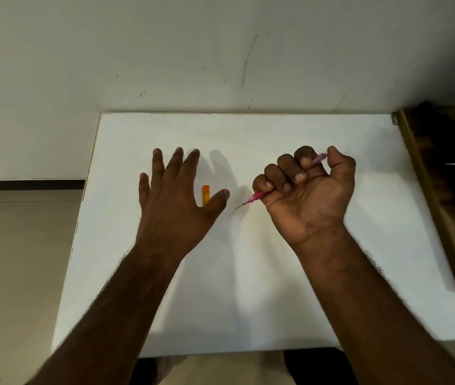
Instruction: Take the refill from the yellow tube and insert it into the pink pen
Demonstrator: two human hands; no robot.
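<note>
Head view, looking down on a white tabletop [248,273] pushed against a pale wall [165,51]. Far left, beige floor [12,259] with a dark strip along the foot of the wall. Left hand [177,201] palm down over the tabletop, fingers straight and spread, thumb out to the right, holding nothing; cannot tell if it touches the surface or hovers just above. Yellow tube [205,195] lies on the tabletop in the gap between that hand's index finger and thumb, standing lengthways away from the person, orange cap at the far end, lower end hidden behind the hand. No clear contact between hand and tube. Shadows of both hands fall on the tabletop between them. Right hand [306,187] palm turned up toward the camera, fingers curled tight in a fist round the pink pen [258,195]. Pen runs slantwise through the fist: thin dark tip pokes out lower left, pointing toward the left thumb, apart from it; pale pink back end shows at the top by the thumb. Right edge, a dark wooden piece of furniture [442,176] just beside the tabletop, blurred.
</note>
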